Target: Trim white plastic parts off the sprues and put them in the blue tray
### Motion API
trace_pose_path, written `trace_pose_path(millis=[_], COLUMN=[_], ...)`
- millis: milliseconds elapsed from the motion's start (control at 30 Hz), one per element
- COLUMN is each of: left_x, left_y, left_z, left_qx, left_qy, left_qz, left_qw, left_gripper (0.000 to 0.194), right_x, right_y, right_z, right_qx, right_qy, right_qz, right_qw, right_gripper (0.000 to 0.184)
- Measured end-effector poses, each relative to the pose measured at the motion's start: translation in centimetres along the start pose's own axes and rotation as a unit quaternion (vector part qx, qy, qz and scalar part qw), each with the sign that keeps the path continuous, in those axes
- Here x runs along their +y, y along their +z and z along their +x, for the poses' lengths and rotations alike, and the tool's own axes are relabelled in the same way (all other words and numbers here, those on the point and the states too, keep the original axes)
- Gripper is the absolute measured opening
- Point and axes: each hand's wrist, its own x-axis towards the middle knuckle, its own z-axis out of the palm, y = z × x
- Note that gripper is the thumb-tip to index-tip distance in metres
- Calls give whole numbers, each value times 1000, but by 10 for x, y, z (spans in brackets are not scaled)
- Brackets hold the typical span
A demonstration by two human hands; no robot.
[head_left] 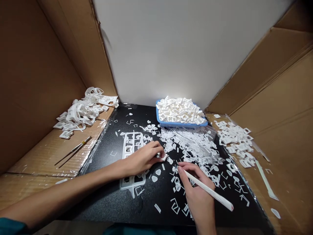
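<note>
My left hand pinches a small white plastic piece between thumb and fingers, over the black work surface. Beneath that hand and wrist lies a white plastic grid frame, partly hidden. Held like a pen in my right hand is a white, wrapped-looking pen-shaped tool with a reddish back end. Its working tip points toward the left hand and is too small to make out. Thin white offcuts and small rounded white bits are scattered around both hands.
A blue tray heaped with small white frames stands at the back. Tweezers and a pile of white strips and frames lie on the left cardboard. More white frames are piled at right. Cardboard walls flank the surface.
</note>
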Motion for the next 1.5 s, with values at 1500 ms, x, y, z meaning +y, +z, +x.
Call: trace_pose_path(millis=[1500], left_x=[28], left_y=[23], left_z=[-35], left_qx=[98], left_qy=[-135], left_qz=[-346], left_qw=[923], left_gripper=[28], right_x=[-35], right_y=[15], right_z=[10], right_qx=[-93], right_qy=[-108], right_qz=[4], right_qw=[990], right_gripper=[13])
